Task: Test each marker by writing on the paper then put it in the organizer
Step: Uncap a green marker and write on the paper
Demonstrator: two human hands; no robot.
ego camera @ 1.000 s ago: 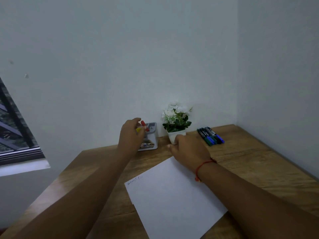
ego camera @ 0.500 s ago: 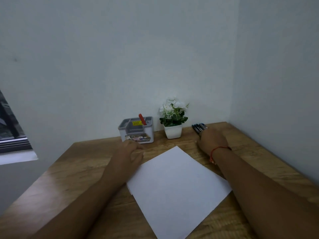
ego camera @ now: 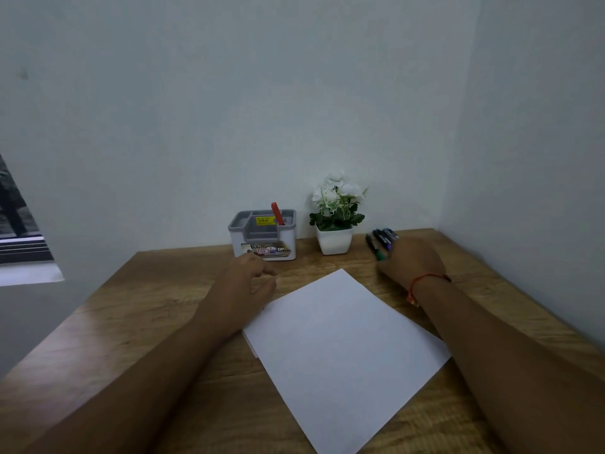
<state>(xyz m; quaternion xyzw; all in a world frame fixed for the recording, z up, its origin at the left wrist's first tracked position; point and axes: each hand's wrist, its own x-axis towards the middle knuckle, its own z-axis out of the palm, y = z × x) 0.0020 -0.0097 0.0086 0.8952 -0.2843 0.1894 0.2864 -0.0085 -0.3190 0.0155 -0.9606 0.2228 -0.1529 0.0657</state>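
Observation:
A white sheet of paper (ego camera: 340, 342) lies turned at an angle on the wooden table (ego camera: 147, 306). Against the wall stands a white and grey organizer (ego camera: 262, 247) with one red marker (ego camera: 277, 213) upright in it. My left hand (ego camera: 248, 283) rests at the paper's left corner, just in front of the organizer, fingers loosely curled and holding nothing. At the back right lies a bunch of dark markers (ego camera: 381, 239). My right hand (ego camera: 412, 262) covers their near ends; its fingers are hidden, so a grip cannot be made out.
A small white pot of white flowers (ego camera: 335, 221) stands between the organizer and the markers. Walls close the table at the back and right. A window (ego camera: 19, 231) is at the far left.
My left hand has left the red marker in the organizer and drawn back to the paper's corner. My right hand has moved from in front of the flower pot onto the markers.

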